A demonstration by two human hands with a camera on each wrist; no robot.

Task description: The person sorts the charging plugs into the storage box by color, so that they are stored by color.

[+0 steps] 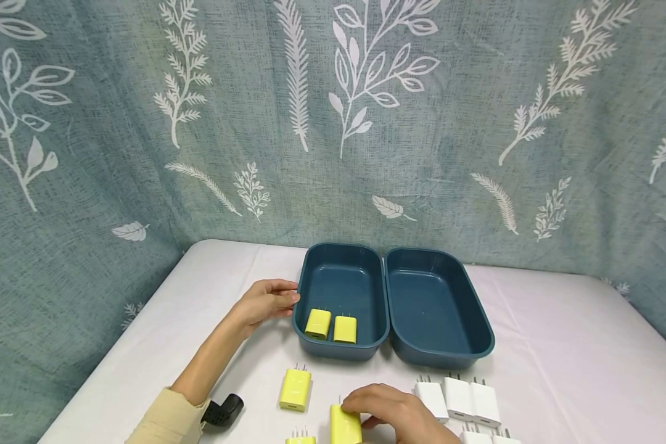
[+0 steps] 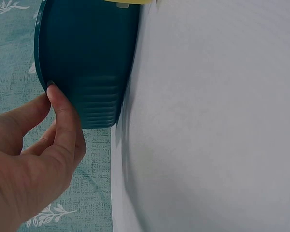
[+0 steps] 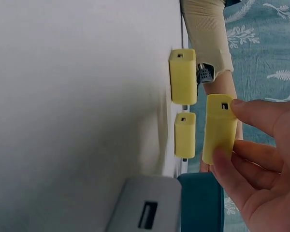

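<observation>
My left hand point(image 1: 266, 302) is at the left side of a dark blue plastic bin point(image 1: 341, 283); in the left wrist view its thumb and fingers pinch the bin's rim point(image 2: 37, 53). Two yellow charger plugs point(image 1: 318, 324) sit at the near end inside that bin. In front of it, my right hand point(image 1: 399, 410) holds another yellow charger plug point(image 3: 218, 125) between thumb and fingers. Two more yellow charger plugs stand to the left of the held one, the farther plug point(image 1: 295, 390) and the nearer plug point(image 1: 300, 439), which is cut by the frame's lower edge.
A second blue bin point(image 1: 430, 302) stands against the first on its right, with nothing in it. Several white charger plugs point(image 1: 431, 399) are grouped at the front right. A black object point(image 1: 224, 411) is by the left sleeve. A patterned curtain point(image 1: 333, 185) hangs behind the white-covered table point(image 1: 560, 345).
</observation>
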